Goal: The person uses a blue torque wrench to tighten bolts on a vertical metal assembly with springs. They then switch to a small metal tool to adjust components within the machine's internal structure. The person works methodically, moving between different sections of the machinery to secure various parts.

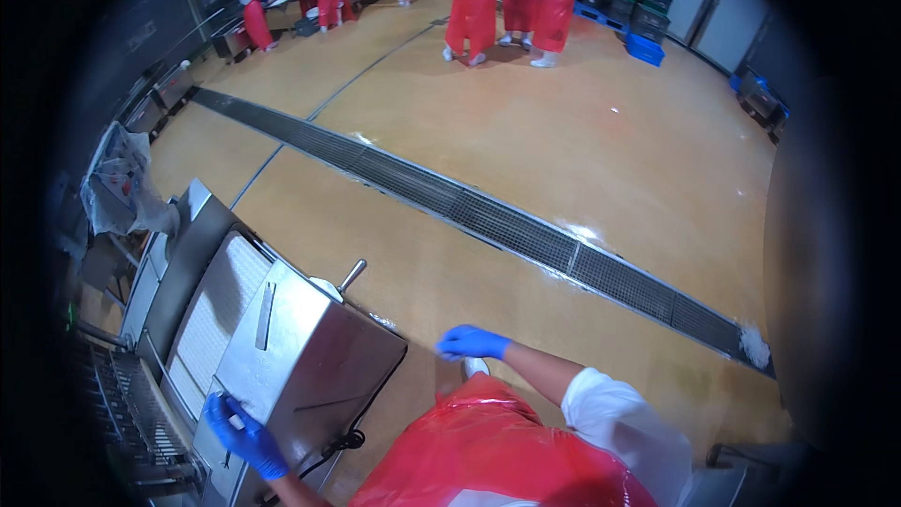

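Observation:
My left hand [242, 434], in a blue glove, is at the near edge of a stainless steel machine [272, 357]. Its fingers are curled, and a small pale patch shows between thumb and fingers; I cannot make out what it is. My right hand [469, 344], also gloved in blue, hangs over the floor in front of my red apron [488, 441]. Its fingers are curled together with nothing visible in them. On the machine are a white textured conveyor belt [221, 296], a flat metal bar [267, 315] and a metal lever [352, 275].
A grated floor drain [469, 209] crosses the tan floor diagonally. Left of the machine stand a wire rack [122, 404] and a plastic-covered unit [122, 183]. A power cord [347, 441] hangs beside the machine. Several people in red aprons work far off, near a blue crate [645, 50].

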### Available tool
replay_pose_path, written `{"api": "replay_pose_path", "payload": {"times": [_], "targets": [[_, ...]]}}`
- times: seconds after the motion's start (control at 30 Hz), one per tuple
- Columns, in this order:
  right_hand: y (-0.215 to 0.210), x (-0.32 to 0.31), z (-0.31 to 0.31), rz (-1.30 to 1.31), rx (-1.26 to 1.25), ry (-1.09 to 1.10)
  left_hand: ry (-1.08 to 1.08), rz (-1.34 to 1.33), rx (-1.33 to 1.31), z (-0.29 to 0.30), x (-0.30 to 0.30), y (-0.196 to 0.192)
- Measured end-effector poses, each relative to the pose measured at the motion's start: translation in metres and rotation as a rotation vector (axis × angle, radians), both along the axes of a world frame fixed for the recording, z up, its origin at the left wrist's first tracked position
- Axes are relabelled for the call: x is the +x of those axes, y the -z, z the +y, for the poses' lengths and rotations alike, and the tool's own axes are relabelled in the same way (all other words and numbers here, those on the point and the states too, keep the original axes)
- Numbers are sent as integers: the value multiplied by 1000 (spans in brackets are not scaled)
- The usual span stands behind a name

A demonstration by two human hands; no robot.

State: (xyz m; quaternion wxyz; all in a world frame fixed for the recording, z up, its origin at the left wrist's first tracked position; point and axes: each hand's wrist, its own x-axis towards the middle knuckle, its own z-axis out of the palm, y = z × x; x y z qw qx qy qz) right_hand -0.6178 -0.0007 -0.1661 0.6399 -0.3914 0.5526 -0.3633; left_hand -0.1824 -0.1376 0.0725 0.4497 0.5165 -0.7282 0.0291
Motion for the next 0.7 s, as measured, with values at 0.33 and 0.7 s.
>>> {"api": "replay_pose_path", "payload": {"times": [0.33, 0.7], "targets": [[-199, 93, -108, -924, -59, 96, 587, -351, -256, 16, -195, 9], [-254, 110, -120, -475, -340, 42, 476, 169, -1, 10, -123, -23]]}}
